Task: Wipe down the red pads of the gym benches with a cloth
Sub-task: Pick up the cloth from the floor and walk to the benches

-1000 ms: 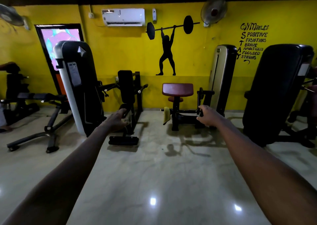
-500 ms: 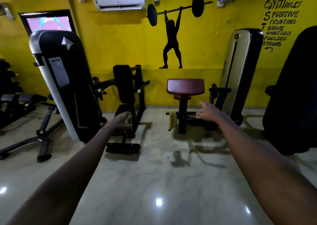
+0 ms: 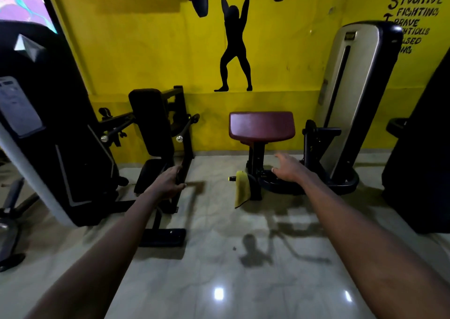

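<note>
Judging from here, I'd say no wiping has begun. The red pad (image 3: 261, 125) sits untouched on its post (image 3: 258, 158) by the yellow wall (image 3: 146, 51), and the yellow cloth (image 3: 242, 192) hangs low beside that post. My right grip (image 3: 289, 170) reaches toward it, fingers spread, holding nothing. My left grip (image 3: 170, 182) is curled — whether round anything, I cannot tell in the blur.

The pad (image 3: 261, 126) ahead of me is dark wine red, on a black post (image 3: 258, 155). The cloth (image 3: 242, 192) is yellow (duller than the wall). The wall (image 3: 146, 51) is bright yellow, with a black weightlifter silhouette (image 3: 235, 51) and black lettering (image 3: 414, 9). The machine (image 3: 60, 124) on my left is black, and the shroud (image 3: 358, 75) on my right is cream with black edges. The floor (image 3: 219, 282) is pale grey, faintly veined.
</note>
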